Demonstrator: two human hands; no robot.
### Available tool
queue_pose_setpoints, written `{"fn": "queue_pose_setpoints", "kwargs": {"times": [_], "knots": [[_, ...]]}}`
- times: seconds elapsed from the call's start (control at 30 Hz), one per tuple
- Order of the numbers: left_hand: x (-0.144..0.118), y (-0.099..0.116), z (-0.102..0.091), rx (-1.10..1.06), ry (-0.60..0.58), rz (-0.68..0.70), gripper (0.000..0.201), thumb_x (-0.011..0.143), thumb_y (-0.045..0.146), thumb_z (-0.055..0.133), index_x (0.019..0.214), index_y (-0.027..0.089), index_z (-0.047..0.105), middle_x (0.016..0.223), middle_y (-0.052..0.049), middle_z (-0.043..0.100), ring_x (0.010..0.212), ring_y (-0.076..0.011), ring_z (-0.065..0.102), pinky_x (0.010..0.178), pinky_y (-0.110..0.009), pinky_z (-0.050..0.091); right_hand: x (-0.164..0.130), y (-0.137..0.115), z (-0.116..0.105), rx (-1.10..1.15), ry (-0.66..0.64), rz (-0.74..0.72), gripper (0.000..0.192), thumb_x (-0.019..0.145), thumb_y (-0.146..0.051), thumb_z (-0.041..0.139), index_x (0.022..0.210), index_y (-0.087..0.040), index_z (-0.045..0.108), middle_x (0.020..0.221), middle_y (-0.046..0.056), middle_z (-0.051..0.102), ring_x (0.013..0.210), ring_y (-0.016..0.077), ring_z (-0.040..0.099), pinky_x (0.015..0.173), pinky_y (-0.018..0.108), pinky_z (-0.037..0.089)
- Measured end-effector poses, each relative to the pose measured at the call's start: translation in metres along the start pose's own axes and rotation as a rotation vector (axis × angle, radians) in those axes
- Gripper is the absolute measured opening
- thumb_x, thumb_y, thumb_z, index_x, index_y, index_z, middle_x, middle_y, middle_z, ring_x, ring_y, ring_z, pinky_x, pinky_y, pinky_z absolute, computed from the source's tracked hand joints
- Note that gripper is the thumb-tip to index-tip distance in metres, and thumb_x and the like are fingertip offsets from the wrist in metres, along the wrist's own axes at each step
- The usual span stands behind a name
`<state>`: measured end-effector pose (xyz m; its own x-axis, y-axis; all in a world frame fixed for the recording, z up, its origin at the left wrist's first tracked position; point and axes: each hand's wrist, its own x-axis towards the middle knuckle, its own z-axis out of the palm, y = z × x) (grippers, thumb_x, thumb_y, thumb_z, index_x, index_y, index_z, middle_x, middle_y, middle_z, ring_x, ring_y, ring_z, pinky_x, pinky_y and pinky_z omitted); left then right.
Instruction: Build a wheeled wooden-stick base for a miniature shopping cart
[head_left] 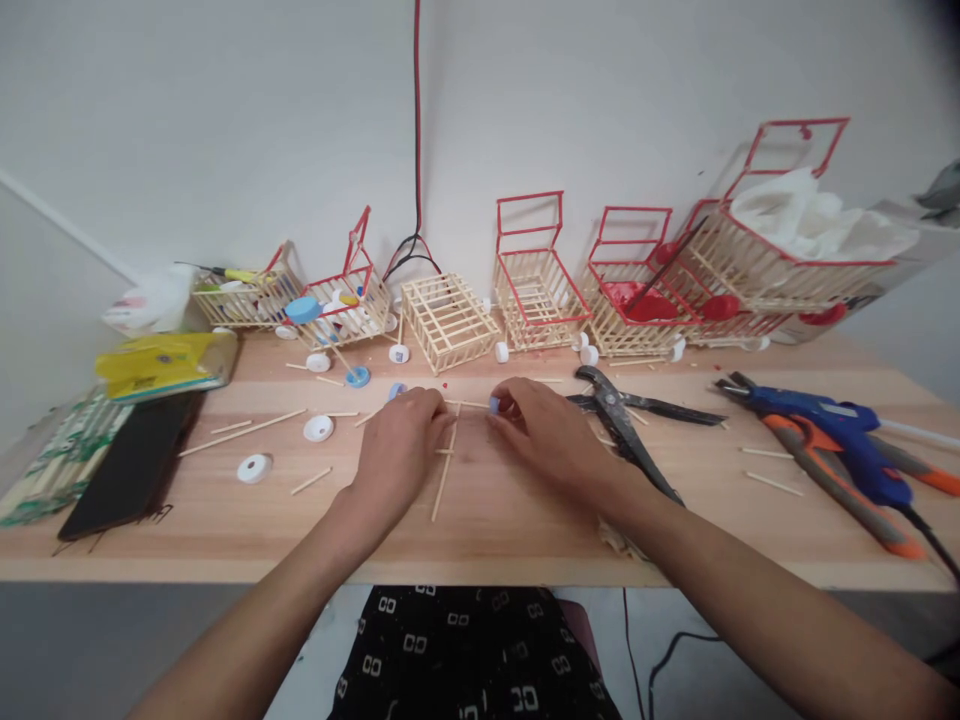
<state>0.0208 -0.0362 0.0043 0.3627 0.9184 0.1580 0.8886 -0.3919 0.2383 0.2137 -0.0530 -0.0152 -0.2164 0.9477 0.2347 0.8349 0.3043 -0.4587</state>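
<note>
Thin wooden sticks [444, 475] form a small frame on the tabletop, with one long stick and short crosspieces. A cross stick [471, 404] at its far end has a blue bottle cap [494, 405] on its right end. My right hand [536, 430] pinches that cap between thumb and fingers. My left hand [401, 440] is closed on the stick frame beside the joint, its fingertips partly hidden. Another blue cap [397, 390] shows just behind my left hand; whether it is joined to the cross stick is hidden.
Several stick-built carts [540, 285] line the wall, beside an unfinished stick basket [450, 320]. Black pliers [619, 420], a blue glue gun [832, 430] and orange-grey pliers [840, 485] lie right. White caps [255, 468], a black slab [131, 465] and a yellow packet [165, 365] lie left.
</note>
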Motion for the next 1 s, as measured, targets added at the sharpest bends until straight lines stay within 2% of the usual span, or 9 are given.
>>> {"fn": "queue_pose_setpoints", "kwargs": {"times": [0.17, 0.3, 0.57, 1.0], "knots": [[-0.004, -0.015, -0.012, -0.064, 0.111, -0.011, 0.015, 0.089, 0.021, 0.050, 0.083, 0.018, 0.063, 0.084, -0.003, 0.067, 0.081, -0.0189, 0.059, 0.071, -0.029, 0.040, 0.000, 0.001, 0.001, -0.009, -0.012, 0.013, 0.010, 0.086, -0.025, 0.055, 0.094, -0.019, 0.054, 0.090, 0.006, 0.062, 0.082, 0.0191, 0.056, 0.072, 0.031, 0.042], [-0.009, -0.017, -0.010, -0.100, 0.056, -0.002, 0.015, 0.088, 0.024, 0.053, 0.085, 0.020, 0.067, 0.085, -0.003, 0.069, 0.079, -0.0185, 0.061, 0.070, -0.029, 0.041, 0.000, 0.003, 0.003, -0.017, -0.015, 0.007, 0.011, 0.086, -0.025, 0.055, 0.094, -0.018, 0.055, 0.091, 0.006, 0.062, 0.082, 0.0194, 0.056, 0.073, 0.032, 0.042], [0.000, 0.002, 0.007, -0.017, -0.061, -0.032, 0.019, 0.087, 0.032, 0.056, 0.079, 0.021, 0.069, 0.080, -0.003, 0.071, 0.076, -0.0208, 0.062, 0.061, -0.029, 0.037, 0.000, 0.006, 0.005, -0.007, -0.016, 0.001, 0.012, 0.087, -0.028, 0.055, 0.094, -0.019, 0.055, 0.090, 0.005, 0.062, 0.083, 0.0192, 0.057, 0.074, 0.031, 0.043], [0.009, 0.003, 0.011, -0.047, -0.045, -0.053, 0.024, 0.086, 0.027, 0.051, 0.069, 0.019, 0.064, 0.070, -0.004, 0.067, 0.069, -0.0207, 0.058, 0.059, -0.031, 0.035, 0.000, 0.005, 0.004, 0.006, -0.015, -0.008, 0.010, 0.087, -0.026, 0.055, 0.094, -0.019, 0.054, 0.091, 0.005, 0.062, 0.084, 0.0195, 0.057, 0.074, 0.031, 0.043]]}}
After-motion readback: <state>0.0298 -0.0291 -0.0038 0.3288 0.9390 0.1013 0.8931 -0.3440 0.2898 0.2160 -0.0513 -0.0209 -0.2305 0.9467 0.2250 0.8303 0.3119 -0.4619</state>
